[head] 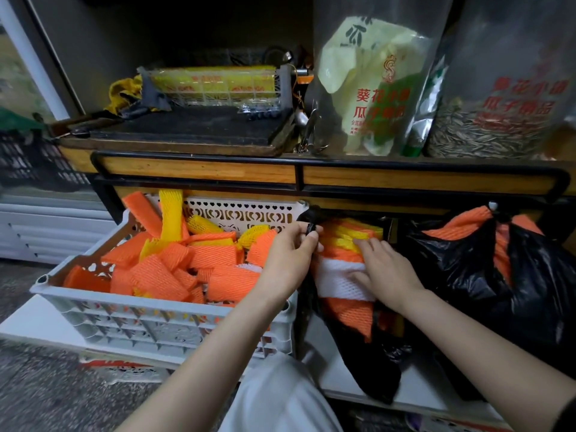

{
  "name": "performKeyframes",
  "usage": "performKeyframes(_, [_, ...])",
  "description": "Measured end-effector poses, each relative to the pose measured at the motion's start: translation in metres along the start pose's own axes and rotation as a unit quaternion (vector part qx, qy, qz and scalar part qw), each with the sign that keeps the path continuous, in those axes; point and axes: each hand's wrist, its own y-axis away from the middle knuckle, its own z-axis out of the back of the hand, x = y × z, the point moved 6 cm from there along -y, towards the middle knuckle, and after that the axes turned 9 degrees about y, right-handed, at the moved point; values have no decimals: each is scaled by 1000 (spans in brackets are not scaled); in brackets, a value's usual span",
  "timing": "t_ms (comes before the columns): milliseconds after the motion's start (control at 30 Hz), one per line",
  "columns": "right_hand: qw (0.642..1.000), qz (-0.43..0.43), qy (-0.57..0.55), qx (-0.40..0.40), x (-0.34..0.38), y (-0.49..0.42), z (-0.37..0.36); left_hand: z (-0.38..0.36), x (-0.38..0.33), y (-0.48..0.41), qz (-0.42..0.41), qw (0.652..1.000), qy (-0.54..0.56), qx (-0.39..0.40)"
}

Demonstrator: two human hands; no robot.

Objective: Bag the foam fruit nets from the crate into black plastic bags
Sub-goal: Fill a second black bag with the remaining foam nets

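Note:
A grey-white plastic crate (162,325) at the left holds several orange and yellow foam fruit nets (187,263). Right of it an open black plastic bag (374,369) is stuffed with orange, yellow and white nets (343,285). My left hand (290,257) pinches the bag's black rim at its upper left. My right hand (386,272) lies flat on the nets inside the bag, fingers straight, pressing on them. A second black bag (514,282), filled with orange nets, sits at the far right with its top gathered.
A wooden shelf with a black rail (296,169) runs above the crate and bags. On it stand a dark board, a basket of yellow packets (215,85) and two large bags of sunflower seeds (498,88). My knee in white cloth (280,397) is below.

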Motion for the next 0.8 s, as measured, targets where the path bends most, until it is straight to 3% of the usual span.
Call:
performKeyframes(167, [997,-15,45,54,-10,-2,0,-1,-1,0,3,1000,3,5])
performKeyframes(333, [999,-21,48,11,-29,4,32,-5,-9,-7,1,1000,10,9])
performKeyframes(633, [992,29,-63,105,-5,31,-19,-12,-9,0,0,1000,-11,26])
performKeyframes(800, [998,3,-18,68,-4,35,-19,-8,-2,6,12,1000,-4,19])
